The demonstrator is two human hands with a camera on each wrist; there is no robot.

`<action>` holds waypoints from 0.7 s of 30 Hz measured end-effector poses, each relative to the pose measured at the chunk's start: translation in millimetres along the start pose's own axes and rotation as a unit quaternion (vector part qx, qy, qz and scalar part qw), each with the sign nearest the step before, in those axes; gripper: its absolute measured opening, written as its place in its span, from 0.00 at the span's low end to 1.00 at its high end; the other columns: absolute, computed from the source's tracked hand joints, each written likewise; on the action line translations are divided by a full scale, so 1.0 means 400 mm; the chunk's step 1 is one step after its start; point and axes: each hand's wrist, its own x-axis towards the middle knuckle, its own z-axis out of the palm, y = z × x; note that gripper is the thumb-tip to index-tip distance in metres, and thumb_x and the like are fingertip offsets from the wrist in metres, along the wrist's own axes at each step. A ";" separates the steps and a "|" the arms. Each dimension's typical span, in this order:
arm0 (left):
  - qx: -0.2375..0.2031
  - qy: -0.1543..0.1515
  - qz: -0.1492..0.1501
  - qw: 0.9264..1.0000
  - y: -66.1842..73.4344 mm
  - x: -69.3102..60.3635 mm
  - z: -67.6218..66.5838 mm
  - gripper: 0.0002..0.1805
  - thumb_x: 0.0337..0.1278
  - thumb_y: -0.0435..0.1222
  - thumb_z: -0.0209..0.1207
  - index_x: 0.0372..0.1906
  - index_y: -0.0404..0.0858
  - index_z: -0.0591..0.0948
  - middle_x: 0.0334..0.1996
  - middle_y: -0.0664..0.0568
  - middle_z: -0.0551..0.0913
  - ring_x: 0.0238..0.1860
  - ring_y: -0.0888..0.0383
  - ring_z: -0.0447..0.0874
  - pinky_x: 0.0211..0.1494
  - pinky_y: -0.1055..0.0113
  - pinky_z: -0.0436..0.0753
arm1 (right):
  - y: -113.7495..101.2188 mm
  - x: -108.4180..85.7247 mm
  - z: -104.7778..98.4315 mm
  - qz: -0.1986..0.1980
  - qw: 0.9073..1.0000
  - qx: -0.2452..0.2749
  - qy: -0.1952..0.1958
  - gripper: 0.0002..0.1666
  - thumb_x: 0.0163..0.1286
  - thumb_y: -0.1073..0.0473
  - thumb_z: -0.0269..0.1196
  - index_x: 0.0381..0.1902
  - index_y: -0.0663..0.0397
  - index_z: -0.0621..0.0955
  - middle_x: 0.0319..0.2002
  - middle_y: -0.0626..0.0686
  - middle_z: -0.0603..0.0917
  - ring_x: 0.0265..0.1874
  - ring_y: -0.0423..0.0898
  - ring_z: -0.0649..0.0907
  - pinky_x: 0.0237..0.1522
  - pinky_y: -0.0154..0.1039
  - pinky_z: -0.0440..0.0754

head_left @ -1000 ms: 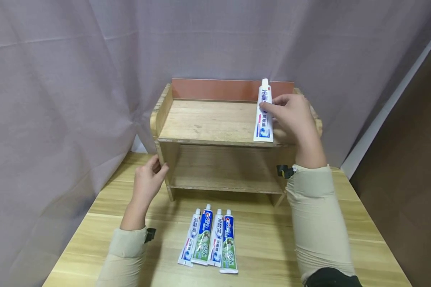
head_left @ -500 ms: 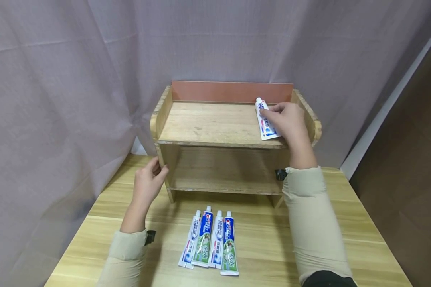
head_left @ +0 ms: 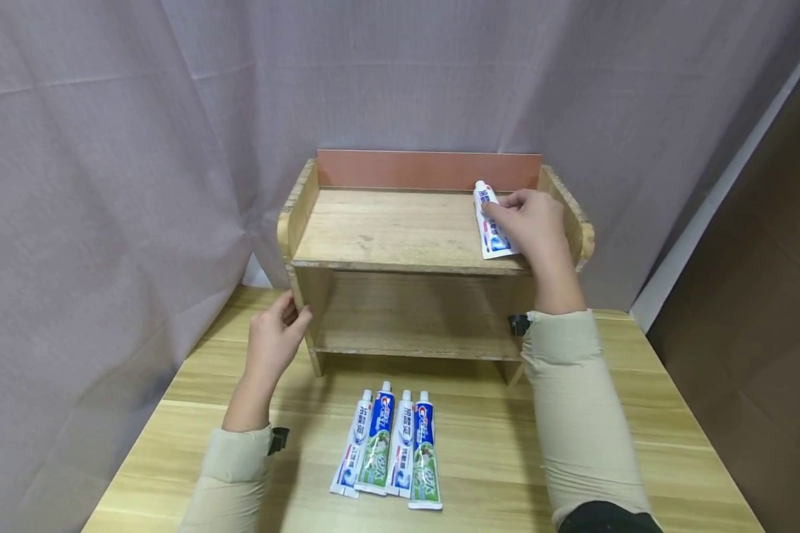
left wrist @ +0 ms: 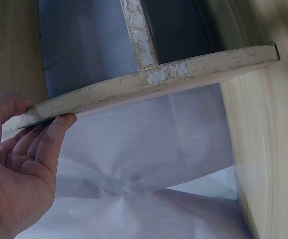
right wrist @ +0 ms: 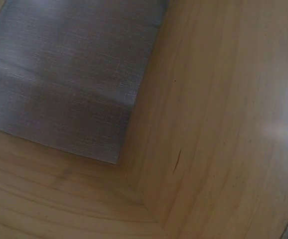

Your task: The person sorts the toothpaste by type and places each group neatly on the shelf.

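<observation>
My right hand (head_left: 536, 226) holds a white toothpaste tube (head_left: 488, 222) between thumb and fingers. The tube lies at the right part of the top board of a small wooden shelf (head_left: 387, 229), its cap toward the back; the hand hides its right side. With thumb and fingers on either side, my left hand (head_left: 276, 340) grips the front edge of the shelf's left side panel (left wrist: 114, 89), as the left wrist view shows. The right wrist view has neither the hand nor the tube in it, only wooden boards (right wrist: 218, 119) and grey cloth.
Several toothpaste tubes, white ones (head_left: 403, 451) and blue-green ones (head_left: 425, 459), lie side by side on the wooden table (head_left: 480, 459) before the shelf. A reddish-brown strip (head_left: 400, 169) runs along the shelf's back. Behind hangs a grey curtain (head_left: 400, 74); a brown panel (head_left: 753, 222) stands at right.
My right hand has lowered the white toothpaste tube from above the shelf onto its top board, tilting it somewhat. During the last half second it has hardly moved. The left hand stays in place.
</observation>
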 end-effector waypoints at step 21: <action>-0.005 0.000 0.004 1.000 0.004 0.009 0.003 0.17 0.65 0.35 0.61 0.55 0.32 0.82 0.47 0.35 0.86 0.49 0.42 0.87 0.50 0.59 0.88 | -0.005 -0.002 -0.010 0.010 1.000 -0.004 0.000 0.34 0.66 0.34 0.62 0.49 0.60 0.85 0.44 0.59 0.83 0.40 0.51 0.77 0.35 0.39 0.74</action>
